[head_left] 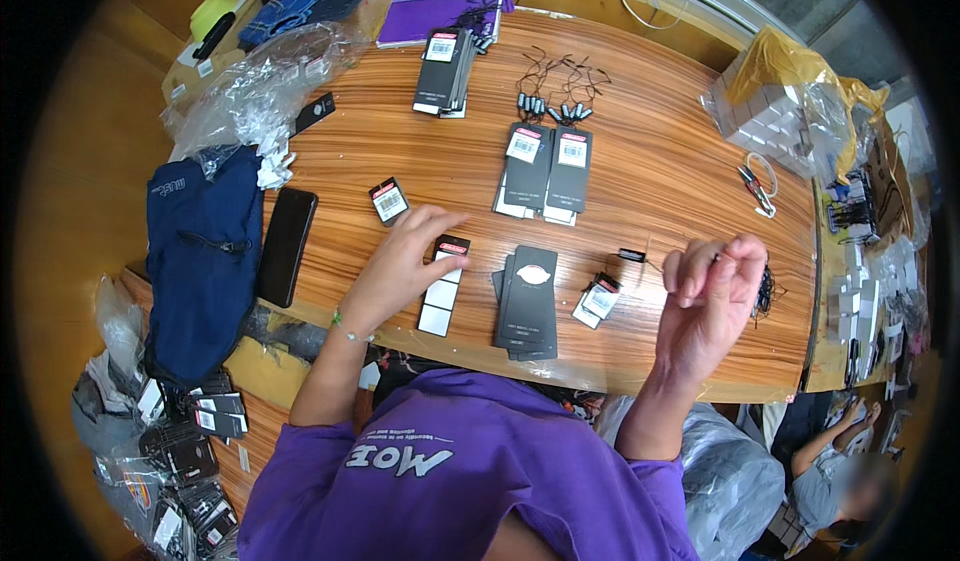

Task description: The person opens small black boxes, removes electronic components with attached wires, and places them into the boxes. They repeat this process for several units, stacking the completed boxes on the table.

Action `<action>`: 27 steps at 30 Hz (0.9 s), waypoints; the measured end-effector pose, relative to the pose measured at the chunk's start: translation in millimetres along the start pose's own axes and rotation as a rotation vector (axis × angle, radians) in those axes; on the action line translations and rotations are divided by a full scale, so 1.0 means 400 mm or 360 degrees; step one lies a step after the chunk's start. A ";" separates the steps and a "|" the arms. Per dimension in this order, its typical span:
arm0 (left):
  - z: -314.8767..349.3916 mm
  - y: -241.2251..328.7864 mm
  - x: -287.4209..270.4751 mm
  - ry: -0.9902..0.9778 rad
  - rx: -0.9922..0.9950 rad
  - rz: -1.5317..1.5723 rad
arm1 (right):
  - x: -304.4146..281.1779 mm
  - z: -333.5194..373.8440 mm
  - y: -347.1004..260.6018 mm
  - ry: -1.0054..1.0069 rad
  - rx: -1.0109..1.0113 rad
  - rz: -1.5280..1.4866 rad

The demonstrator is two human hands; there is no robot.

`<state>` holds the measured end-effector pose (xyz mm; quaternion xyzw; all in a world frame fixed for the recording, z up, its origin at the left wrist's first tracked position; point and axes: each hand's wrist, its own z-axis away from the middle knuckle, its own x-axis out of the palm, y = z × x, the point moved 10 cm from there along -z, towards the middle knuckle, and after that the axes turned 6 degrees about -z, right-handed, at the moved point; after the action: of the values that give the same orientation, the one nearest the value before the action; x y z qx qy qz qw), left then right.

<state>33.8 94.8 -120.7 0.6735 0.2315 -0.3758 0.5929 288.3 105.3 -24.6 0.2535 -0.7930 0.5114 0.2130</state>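
At the table's point(680, 186) near edge, the label strip point(436, 296) lies with its lower end just short of the rim. To its right, a fanned dark tag stack point(530, 301) almost meets the same edge, with a sliver of wood between them; a small tag bundle point(600, 299) sits slightly farther in. On the left, a phone point(288, 248) lies along the rim. Farther in, wood grain shows from the paired tag stacks point(545, 169) rightward to the snips point(757, 189) by the right edge, the widest room for moving.

The left hand point(412, 253) comes in low from the near left, palm down, fingers loosely spread and pointing right, grip relaxed. Its thumb lies over the strip's right side; whether it presses cannot be told. The right hand point(712, 286) is raised over the table's right part, wrist upright, fingers curled and tips drawn together; whether they pinch anything cannot be told. A black cord fastener point(631, 256) is just left of it.
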 end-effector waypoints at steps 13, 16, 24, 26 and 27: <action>0.040 -0.008 -0.015 0.0148 -0.0109 0.0219 | -0.026 0.031 0.054 0.0046 0.0270 0.0242; 0.023 0.037 -0.012 0.0066 -0.0182 0.0840 | 0.012 0.062 0.098 -0.0068 0.0467 0.0524; -0.034 0.199 0.023 0.0133 0.0024 0.1063 | 0.063 0.093 0.149 -0.0224 0.0390 0.1098; -0.033 0.221 0.019 0.0194 0.0122 0.0975 | 0.045 0.090 0.142 -0.0178 0.0366 0.1121; -0.031 0.230 0.016 0.0207 0.0151 0.0953 | 0.039 0.090 0.142 -0.0165 0.0383 0.1094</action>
<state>110.3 88.5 -67.9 0.7613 0.0424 -0.1509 0.6292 238.0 89.3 -69.1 0.0209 -0.7758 0.6291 -0.0430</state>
